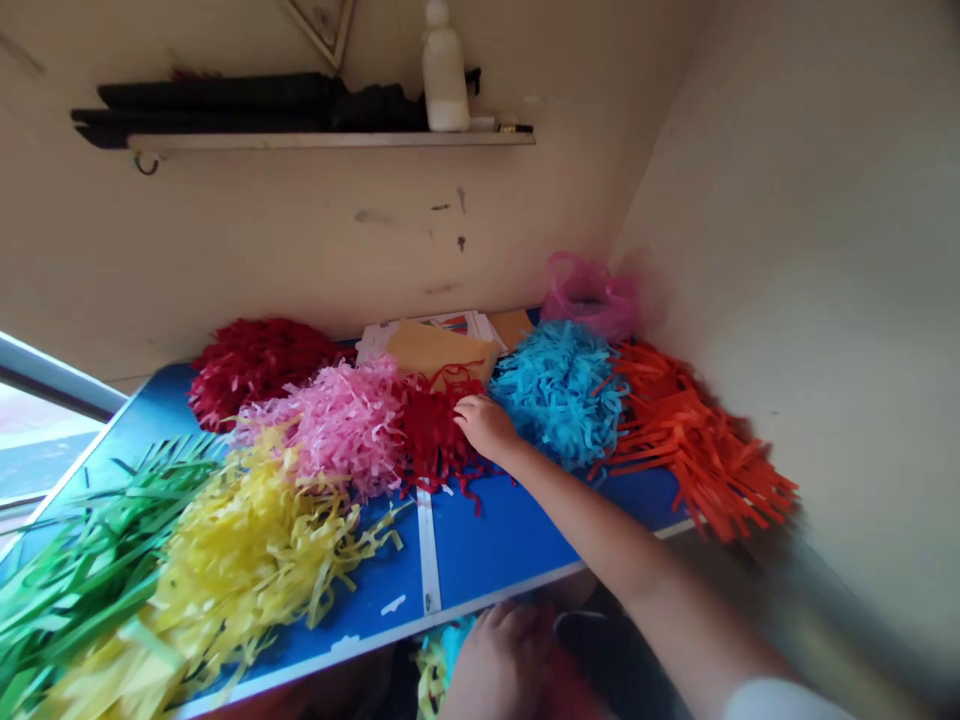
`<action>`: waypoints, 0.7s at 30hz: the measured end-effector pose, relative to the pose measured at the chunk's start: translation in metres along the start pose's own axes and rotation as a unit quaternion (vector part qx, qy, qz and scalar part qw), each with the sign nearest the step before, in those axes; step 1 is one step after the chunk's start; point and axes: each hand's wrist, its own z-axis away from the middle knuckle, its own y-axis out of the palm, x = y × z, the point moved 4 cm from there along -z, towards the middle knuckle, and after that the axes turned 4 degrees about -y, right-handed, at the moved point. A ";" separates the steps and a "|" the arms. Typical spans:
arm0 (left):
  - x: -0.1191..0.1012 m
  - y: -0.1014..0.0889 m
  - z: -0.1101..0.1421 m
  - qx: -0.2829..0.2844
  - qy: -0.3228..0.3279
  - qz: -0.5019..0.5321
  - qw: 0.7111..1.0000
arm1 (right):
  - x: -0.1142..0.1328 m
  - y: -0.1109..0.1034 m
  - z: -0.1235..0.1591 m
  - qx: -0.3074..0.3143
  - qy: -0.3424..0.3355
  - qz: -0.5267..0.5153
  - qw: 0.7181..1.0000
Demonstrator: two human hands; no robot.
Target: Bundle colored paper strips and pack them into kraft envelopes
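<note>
Piles of shredded paper strips cover a blue folding table [499, 530]. My right hand [487, 425] reaches in from the lower right, its fingers closed on a dark red strip pile [431, 430]. Beside that pile lie a cyan pile [559, 395] and a pink pile [322, 425]. Further out are a crimson pile [255, 375], an orange-red pile [694, 445], a yellow pile [255, 545] and a green pile [90, 570]. Below the table's front edge sits my left hand [499, 660], next to cyan and yellow strips [433, 670].
Behind the piles lie a tan envelope [439, 350], printed papers [427, 328] and a pink plastic bag [592, 297]. Walls close the back and right sides. A shelf [330, 141] above holds a white bottle [445, 70] and black items [240, 108]. A window [37, 430] lies left.
</note>
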 end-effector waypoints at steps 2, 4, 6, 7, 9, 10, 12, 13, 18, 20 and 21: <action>-0.003 -0.013 0.004 0.008 0.063 -0.032 0.997 | -0.006 0.011 -0.029 0.000 0.017 0.023 1.000; -0.004 -0.029 0.011 0.003 0.104 -0.026 0.994 | -0.011 0.014 -0.037 -0.007 0.025 0.040 0.999; -0.003 -0.052 0.019 -0.033 0.105 0.021 0.994 | -0.013 0.009 -0.035 -0.023 0.028 0.048 0.998; -0.002 -0.066 0.022 -0.062 0.087 0.046 0.993 | -0.014 0.003 -0.034 -0.031 0.029 0.049 0.998; 0.002 -0.094 0.021 -0.136 0.030 0.094 0.986 | -0.014 -0.009 -0.032 -0.045 0.036 0.047 0.997; 0.003 -0.108 0.016 -0.179 0.003 0.114 0.977 | -0.014 -0.015 -0.033 -0.050 0.041 0.043 0.997; 0.002 -0.135 -0.003 -0.264 -0.020 0.124 0.956 | -0.011 -0.027 -0.036 -0.055 0.052 0.034 0.997; -0.001 -0.148 -0.017 -0.303 -0.009 0.100 0.948 | -0.009 -0.031 -0.038 -0.057 0.056 0.029 0.996; -0.011 -0.190 -0.098 -0.422 0.019 -0.169 0.890 | 0.002 -0.042 -0.043 -0.049 0.051 0.001 0.997; -0.006 -0.201 -0.116 -0.427 0.007 -0.196 0.883 | 0.002 -0.047 -0.042 -0.047 0.044 -0.009 0.998; -0.002 -0.205 -0.120 -0.423 0.005 -0.210 0.882 | 0.001 -0.051 -0.041 -0.046 0.040 -0.014 0.998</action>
